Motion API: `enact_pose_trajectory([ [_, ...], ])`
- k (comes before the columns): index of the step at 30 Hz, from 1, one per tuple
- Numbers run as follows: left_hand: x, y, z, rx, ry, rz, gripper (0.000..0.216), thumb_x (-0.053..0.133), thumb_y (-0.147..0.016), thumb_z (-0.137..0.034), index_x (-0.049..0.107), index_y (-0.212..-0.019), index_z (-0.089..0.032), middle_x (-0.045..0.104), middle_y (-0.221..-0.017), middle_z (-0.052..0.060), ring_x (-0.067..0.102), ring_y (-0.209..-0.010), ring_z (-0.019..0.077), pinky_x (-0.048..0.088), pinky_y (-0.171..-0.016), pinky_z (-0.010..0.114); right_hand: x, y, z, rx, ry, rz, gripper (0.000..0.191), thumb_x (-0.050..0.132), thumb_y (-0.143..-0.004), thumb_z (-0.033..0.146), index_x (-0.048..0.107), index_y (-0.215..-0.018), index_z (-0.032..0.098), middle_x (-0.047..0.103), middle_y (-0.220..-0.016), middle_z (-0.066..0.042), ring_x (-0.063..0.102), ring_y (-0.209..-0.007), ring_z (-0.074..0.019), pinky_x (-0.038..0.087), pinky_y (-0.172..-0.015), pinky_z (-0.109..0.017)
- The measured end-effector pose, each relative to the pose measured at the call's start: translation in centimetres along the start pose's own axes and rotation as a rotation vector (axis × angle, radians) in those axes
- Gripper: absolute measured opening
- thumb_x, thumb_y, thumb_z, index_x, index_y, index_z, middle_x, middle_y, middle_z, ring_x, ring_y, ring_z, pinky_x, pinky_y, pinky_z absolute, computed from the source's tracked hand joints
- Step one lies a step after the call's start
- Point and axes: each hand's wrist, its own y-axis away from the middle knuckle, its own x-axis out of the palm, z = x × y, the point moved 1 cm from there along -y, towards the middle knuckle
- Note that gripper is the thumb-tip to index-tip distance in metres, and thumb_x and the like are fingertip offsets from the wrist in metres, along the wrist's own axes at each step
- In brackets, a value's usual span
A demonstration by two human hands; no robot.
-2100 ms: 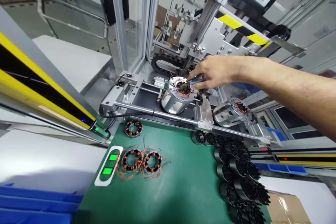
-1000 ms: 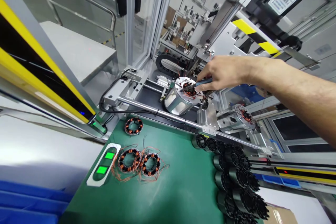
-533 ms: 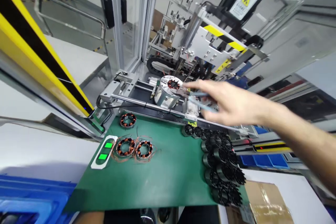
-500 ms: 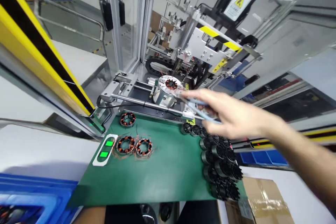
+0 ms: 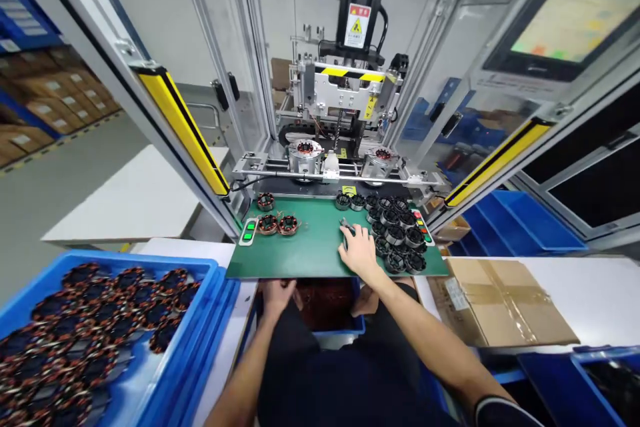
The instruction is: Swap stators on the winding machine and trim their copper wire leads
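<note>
My right hand lies on the green mat, fingers closed over blue-handled pliers whose dark tip pokes out ahead of them. Just right of it is a cluster of black stator cores. My left hand is below the mat's near edge, fingers curled beside a small blue bin of copper wire scraps; what they grip is hidden. Three copper-wound stators lie at the mat's left. Behind the mat, two metal fixtures each hold a wound stator.
A blue crate of wound stators stands at my left, a cardboard box at my right. Yellow light curtains flank the machine opening. A green-lit button panel sits at the mat's left edge. A screen hangs upper right.
My right hand has pulled back from the left fixture with the pliers and come down onto the mat. The view has drawn back and widened; my left hand now shows.
</note>
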Motion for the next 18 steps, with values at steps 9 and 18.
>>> enact_pose_trajectory([
  [9,-2.0,5.0,-7.8,0.617,0.027,-0.020,0.041,0.065,-0.108,-0.048,0.062,-0.079,-0.018,0.064,-0.074,-0.002,0.061,-0.066,0.0116,0.056,-0.066,0.027,-9.0,-1.4,-2.4,-0.181,0.075,-0.002,0.055,0.042,-0.110,0.056,0.058,-0.155,0.029,0.070,-0.142,-0.011,0.064,-0.131,-0.0268,0.051,-0.107,-0.037],
  [18,-16.0,-19.7,-18.7,0.484,-0.257,-0.245,0.038,0.068,-0.100,-0.047,0.067,-0.132,-0.025,0.066,-0.135,0.011,0.064,-0.127,0.0291,0.056,-0.101,0.038,-23.1,-13.6,-10.8,-0.050,0.246,-0.034,0.060,0.059,-0.102,0.044,0.052,-0.158,0.023,0.072,-0.139,-0.020,0.068,-0.130,-0.0365,0.051,-0.109,-0.049],
])
